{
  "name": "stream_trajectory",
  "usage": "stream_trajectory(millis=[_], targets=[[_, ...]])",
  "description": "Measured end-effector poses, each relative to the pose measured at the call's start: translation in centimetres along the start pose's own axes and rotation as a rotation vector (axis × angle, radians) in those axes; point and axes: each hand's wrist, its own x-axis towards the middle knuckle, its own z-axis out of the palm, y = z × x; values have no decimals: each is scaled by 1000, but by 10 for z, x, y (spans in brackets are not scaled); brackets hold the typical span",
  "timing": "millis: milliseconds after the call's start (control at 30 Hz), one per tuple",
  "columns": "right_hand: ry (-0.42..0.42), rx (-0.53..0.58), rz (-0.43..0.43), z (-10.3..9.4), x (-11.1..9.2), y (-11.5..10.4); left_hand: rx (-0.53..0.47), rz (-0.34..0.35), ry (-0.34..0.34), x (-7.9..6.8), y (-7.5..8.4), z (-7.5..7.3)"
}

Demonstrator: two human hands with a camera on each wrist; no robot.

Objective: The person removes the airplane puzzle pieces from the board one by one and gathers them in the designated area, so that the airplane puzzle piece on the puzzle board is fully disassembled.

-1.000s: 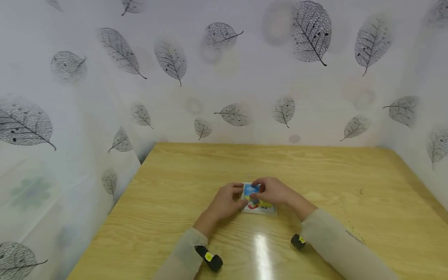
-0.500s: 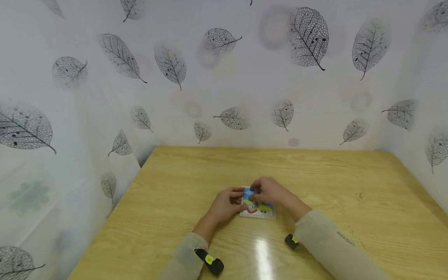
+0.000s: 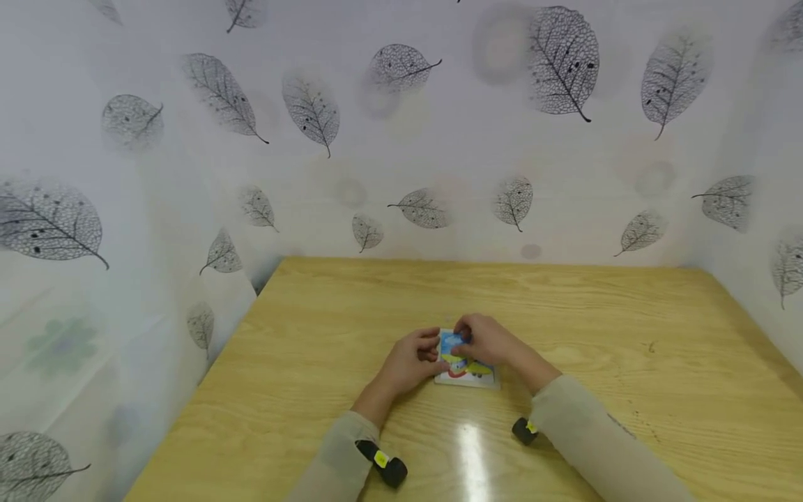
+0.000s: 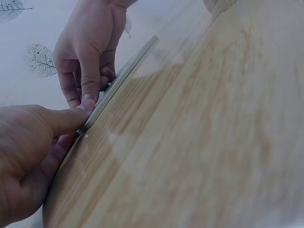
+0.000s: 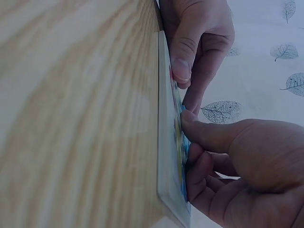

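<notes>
A small flat picture puzzle [image 3: 477, 381] lies on the table. It has a white border and a blue, yellow and red cartoon picture. My left hand [image 3: 409, 364] holds its left side, with the thumb on the near left part and the fingers along the edge. Over the upper right of the picture, my right hand [image 3: 492, 341] has thumb and fingers curled together, pinching what looks like a blue puzzle piece; the fingers mostly hide it. In the right wrist view the puzzle's pale side [image 5: 164, 137] shows edge-on, with the right thumb and fingertips against its face.
The wood-grain table [image 3: 301, 335] extends around the puzzle on all sides. White sheeting with a leaf print [image 3: 417, 208] hangs behind the table and at both sides. Black bands with yellow marks [image 3: 390, 470] sit at the cuffs.
Both hands stay at the puzzle, with only slight shifts of the right fingers over the picture. The whole head view moves a little.
</notes>
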Motion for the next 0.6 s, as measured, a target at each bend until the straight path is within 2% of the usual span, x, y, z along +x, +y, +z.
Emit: stream_trajectory(millis=[100, 333, 600], targets=[[20, 16, 10, 1, 0, -1, 19, 1, -4, 0, -1, 0], [6, 137, 80, 1, 2, -6, 32, 15, 0, 3, -1, -1], [25, 136, 90, 3, 3, -9, 16, -4, 3, -1, 1, -1]])
